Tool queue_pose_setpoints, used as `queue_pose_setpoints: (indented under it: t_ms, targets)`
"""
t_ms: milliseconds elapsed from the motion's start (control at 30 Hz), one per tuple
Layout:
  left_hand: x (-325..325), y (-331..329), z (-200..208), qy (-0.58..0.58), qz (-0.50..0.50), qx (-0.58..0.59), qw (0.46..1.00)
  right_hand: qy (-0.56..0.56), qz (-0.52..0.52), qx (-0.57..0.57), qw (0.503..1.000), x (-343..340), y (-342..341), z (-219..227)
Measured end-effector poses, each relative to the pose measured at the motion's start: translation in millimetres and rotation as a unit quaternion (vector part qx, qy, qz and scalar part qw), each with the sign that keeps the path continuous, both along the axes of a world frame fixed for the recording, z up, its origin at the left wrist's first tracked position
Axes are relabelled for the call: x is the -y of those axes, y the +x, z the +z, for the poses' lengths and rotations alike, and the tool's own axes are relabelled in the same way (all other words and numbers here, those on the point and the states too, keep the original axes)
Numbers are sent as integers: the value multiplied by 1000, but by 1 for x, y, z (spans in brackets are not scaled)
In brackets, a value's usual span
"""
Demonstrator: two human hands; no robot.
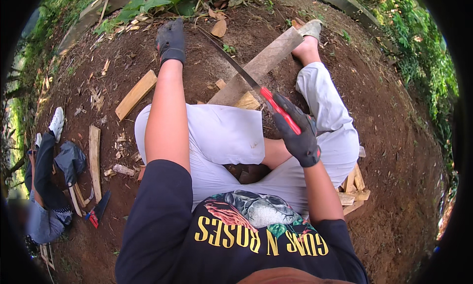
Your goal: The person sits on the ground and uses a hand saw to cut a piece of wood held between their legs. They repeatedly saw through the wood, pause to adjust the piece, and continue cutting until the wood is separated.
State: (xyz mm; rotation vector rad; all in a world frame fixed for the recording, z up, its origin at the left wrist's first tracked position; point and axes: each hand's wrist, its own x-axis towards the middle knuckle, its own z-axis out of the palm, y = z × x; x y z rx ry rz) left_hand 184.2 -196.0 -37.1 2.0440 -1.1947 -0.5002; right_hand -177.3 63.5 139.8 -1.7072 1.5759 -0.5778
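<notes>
My right hand (295, 131), in a black glove, is wrapped round the red handle of a hand saw (221, 54). Its long dark blade slants up to the left and crosses over a weathered grey plank (270, 57); whether the teeth touch the wood I cannot tell. The plank lies at an angle between my legs, its far end by my right foot, with short wood pieces (248, 101) under its near end. Stretched far forward on the left, my gloved left hand (171, 40) is closed, its palm side hidden, apart from both plank and blade.
A short wood block (136, 95) lies left of my knee. More cut pieces (355, 185) are by my right hip. At far left, another person sits near a curved board (95, 160) and a second red-handled saw (98, 211). Leafy plants (167, 0) edge the soil ahead.
</notes>
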Motion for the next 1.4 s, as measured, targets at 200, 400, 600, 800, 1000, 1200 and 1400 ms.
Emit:
queue_pose_setpoints:
  t_ms: [200,400,600,800,1000,1200,1400]
  targets:
    - [-10,-24,27,11,-23,-19,999,-19,15,-120,993,-127,-88,92]
    - [-15,-11,0,-41,-28,-24,998,-11,73,-117,990,-71,-41,46]
    - [-19,-35,33,30,13,-43,999,-78,47,27,996,46,33,-60]
    - [-9,-16,26,-2,44,-36,998,-50,48,-90,994,-17,-19,-19]
    - [-14,-21,37,-61,107,-74,990,0,32,-123,992,-120,-86,88]
    - [-15,-30,37,-62,100,-58,991,-2,64,-123,990,-79,-51,30]
    - [-18,-31,40,-60,135,-54,988,-94,61,-42,993,21,24,-58]
